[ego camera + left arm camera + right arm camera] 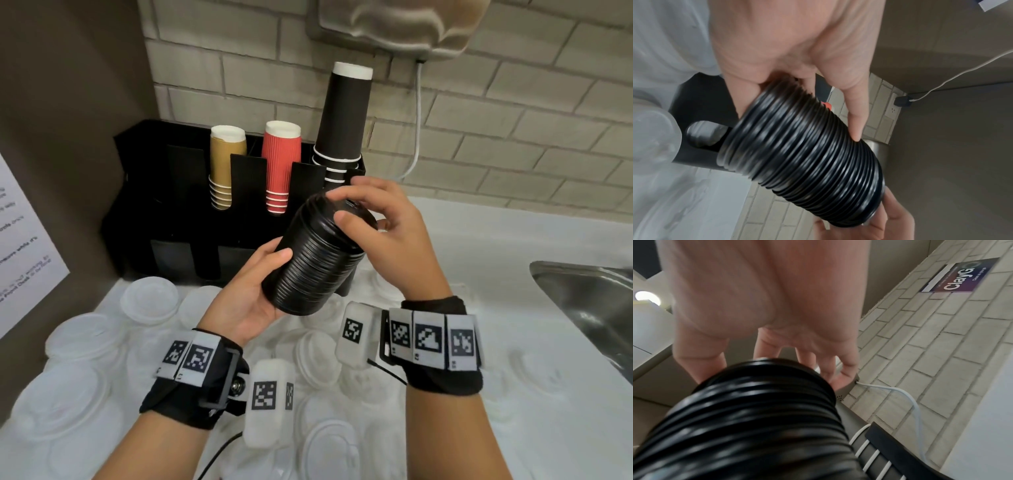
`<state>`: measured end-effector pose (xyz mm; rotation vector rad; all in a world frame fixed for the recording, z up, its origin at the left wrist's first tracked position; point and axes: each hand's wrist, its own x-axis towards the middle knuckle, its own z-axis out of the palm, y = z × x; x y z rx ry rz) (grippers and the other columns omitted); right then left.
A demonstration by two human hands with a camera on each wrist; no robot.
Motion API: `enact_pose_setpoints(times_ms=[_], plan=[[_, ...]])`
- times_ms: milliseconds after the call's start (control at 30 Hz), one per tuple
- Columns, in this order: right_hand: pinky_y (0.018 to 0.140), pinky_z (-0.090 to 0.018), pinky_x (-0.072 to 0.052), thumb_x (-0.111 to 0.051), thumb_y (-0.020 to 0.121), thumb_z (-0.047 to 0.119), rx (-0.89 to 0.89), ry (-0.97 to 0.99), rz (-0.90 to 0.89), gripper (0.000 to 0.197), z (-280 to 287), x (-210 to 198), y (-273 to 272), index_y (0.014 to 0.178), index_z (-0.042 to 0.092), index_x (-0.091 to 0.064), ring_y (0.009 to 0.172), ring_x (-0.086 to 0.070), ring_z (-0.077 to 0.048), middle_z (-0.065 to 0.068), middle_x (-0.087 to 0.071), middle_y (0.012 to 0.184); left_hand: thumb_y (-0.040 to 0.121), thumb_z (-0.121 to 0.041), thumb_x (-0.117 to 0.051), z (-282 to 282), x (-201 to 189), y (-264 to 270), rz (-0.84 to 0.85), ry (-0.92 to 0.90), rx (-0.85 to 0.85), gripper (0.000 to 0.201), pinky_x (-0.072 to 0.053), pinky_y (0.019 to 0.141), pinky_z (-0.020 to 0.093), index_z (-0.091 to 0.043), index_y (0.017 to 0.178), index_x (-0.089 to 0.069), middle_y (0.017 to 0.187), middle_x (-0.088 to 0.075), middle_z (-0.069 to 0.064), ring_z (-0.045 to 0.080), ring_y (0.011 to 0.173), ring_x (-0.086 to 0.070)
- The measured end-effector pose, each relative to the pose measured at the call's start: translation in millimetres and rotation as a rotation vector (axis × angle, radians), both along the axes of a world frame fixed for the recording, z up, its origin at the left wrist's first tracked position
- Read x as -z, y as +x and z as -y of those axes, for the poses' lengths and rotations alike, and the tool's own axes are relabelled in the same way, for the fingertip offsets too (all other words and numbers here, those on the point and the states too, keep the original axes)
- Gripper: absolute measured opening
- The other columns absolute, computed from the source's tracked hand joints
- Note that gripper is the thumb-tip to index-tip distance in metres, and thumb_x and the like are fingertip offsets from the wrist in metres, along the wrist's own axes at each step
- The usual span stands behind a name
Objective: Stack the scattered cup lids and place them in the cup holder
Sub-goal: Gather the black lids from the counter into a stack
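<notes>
While many white lids lie scattered across the near part of the tabletop, a tall stack of black lids is held tilted in the air before the black cup holder at the back edge. The left hand is curled under its base; the right hand is curled over its top end. The stack, glossy ribbed plastic, seems ready for placing; an upright, steady lowering into a free compartment would be called for.
</notes>
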<state>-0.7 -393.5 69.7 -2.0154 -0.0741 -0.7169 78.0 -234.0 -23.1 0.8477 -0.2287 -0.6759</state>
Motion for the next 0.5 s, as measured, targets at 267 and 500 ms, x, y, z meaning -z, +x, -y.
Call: enact_pose_setpoints(times_ms=[267,500], plan=[[0.089,-0.006,-0.037,-0.069,0.082,0.01,-0.035,-0.049,-0.001,0.026,-2.7,-0.7,1.5,0.099,0.029,-0.071,0.115,-0.049,0.003,0.007,-0.054,0.12,0.082,-0.025,-0.063,-0.9,-0.8,-0.5,0.004,0.0,0.004,0.054,-0.058,0.077,0.044,-0.021,0.135,-0.054,0.124,-0.067,0.01,0.027,0.11,-0.067],[0.09,-0.011,-0.04,-0.072,0.081,0.012,-0.05,-0.081,0.008,0.025,-3.9,0.7,3.8,0.1,0.029,-0.071,0.116,-0.05,-0.002,0.004,-0.054,0.121,0.084,-0.026,-0.063,-0.8,-0.3,-0.4,-0.009,-0.045,0.019,0.054,-0.057,0.076,0.044,-0.02,0.137,-0.053,0.13,-0.063,0.012,0.029,0.113,-0.064]])
